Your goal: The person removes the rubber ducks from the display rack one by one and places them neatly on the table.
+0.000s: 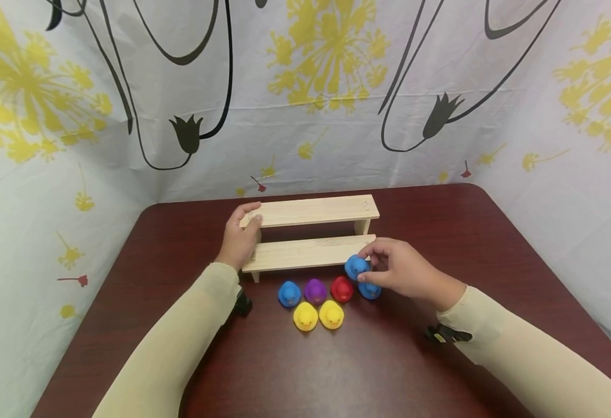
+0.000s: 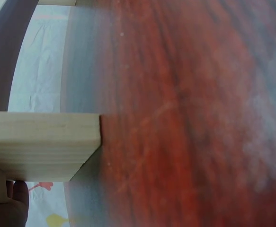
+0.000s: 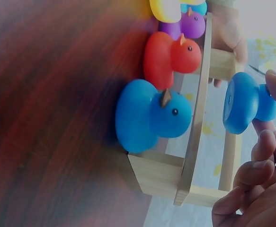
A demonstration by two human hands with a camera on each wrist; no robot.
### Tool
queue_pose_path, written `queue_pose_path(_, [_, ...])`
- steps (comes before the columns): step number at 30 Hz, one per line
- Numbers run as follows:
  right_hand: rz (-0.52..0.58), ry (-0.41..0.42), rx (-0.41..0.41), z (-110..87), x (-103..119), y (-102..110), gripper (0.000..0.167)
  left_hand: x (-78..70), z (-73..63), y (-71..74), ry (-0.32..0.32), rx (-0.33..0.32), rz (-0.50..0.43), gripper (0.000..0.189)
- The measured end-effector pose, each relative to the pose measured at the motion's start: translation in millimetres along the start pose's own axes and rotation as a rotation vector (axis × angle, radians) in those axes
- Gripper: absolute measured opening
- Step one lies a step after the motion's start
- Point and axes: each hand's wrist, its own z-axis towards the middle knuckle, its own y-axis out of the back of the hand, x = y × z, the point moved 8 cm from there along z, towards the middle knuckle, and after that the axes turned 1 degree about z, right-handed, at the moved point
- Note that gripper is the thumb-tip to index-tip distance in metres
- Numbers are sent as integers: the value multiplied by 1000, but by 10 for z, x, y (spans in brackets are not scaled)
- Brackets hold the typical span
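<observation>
My right hand [image 1: 396,266] pinches a blue rubber duck [image 1: 356,266] between thumb and fingers, raised off the table by the front step's right end. In the right wrist view that duck [image 3: 242,103] hangs clear of the wood. Below it another blue duck [image 1: 370,290] sits on the table. My left hand [image 1: 239,237] grips the left end of the two-step wooden stand [image 1: 315,212], thumb on the upper board. A red duck [image 1: 342,289], a purple duck [image 1: 315,291] and a third blue duck [image 1: 289,294] line up before the stand, with two yellow ducks [image 1: 318,316] nearer me.
The stand's lower board [image 1: 305,253] lies in front of its upper one. Everything rests on a dark red wooden table [image 1: 305,371]. Behind it hangs a white cloth [image 1: 284,157] with yellow and dark flower prints.
</observation>
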Motion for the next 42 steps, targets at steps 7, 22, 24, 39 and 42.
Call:
queue_pose_path(7, [30, 29, 10, -115, 47, -50, 30, -10, -10, 2, 1, 3, 19, 37])
queue_pose_path(22, [35, -12, 107, -303, -7, -217, 29, 3, -9, 2, 7, -4, 21, 37])
queue_pose_path(24, [40, -3, 113, -323, -16, -238, 29, 2, -8, 3, 3, -5, 16, 37])
queue_pose_path(39, [18, 1, 170, -428, -54, -356, 30, 0, -2, -1, -5, 1, 13, 37])
queue_pose_path(42, [7, -18, 190, -431, -77, -395, 30, 5, -2, -1, -5, 1, 17, 37])
